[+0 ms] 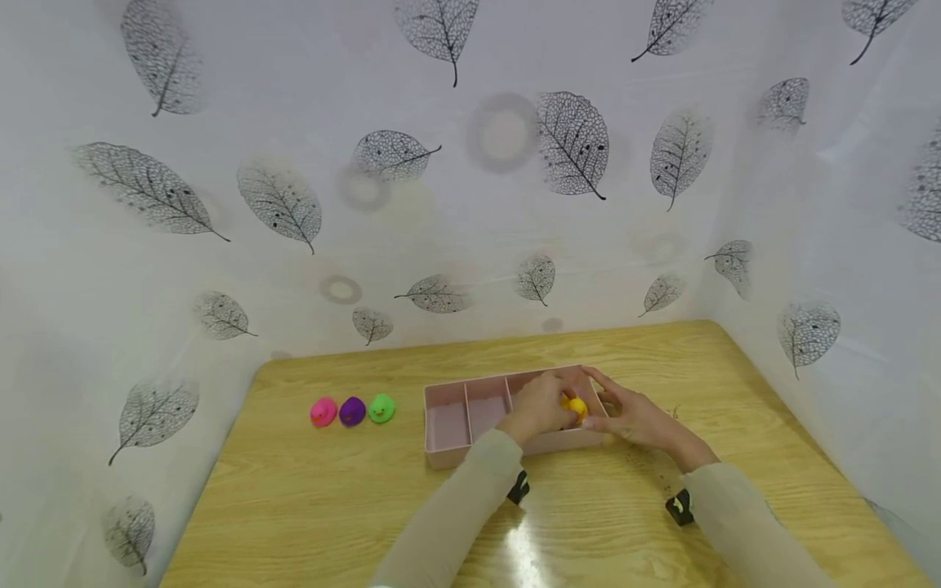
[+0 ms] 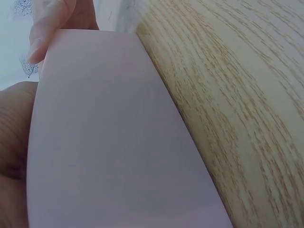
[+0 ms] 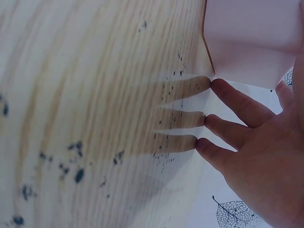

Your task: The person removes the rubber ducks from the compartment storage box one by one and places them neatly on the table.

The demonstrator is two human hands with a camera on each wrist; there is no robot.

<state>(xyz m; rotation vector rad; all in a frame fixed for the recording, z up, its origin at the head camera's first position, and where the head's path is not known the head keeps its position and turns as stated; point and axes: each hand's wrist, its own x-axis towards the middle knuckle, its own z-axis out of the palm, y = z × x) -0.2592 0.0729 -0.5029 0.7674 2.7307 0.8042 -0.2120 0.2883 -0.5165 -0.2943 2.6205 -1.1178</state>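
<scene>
A pink divided box [image 1: 450, 459] stands on the wooden table. My left hand [image 1: 540, 407] reaches over its front wall into the right compartment, fingers bent around a yellow rubber duck [image 1: 578, 409]. The fingertips are partly hidden. In the left wrist view, the left palm [image 2: 16, 133] is beside the box's outer wall [image 2: 109, 128]. My right hand [image 1: 635, 416] holds the box's right end, thumb at the front corner and index finger at the back corner. In the right wrist view, the other fingers of the right hand [image 3: 266, 137] are spread, with fingertips on the table.
A pink duck [image 1: 323, 412], a purple duck [image 1: 352, 412] and a green duck [image 1: 381, 408] stand in a row left of the box. White leaf-printed curtain [image 1: 470, 220] surrounds the table [image 1: 331, 506] at the back and sides. Dividers split the box into compartments.
</scene>
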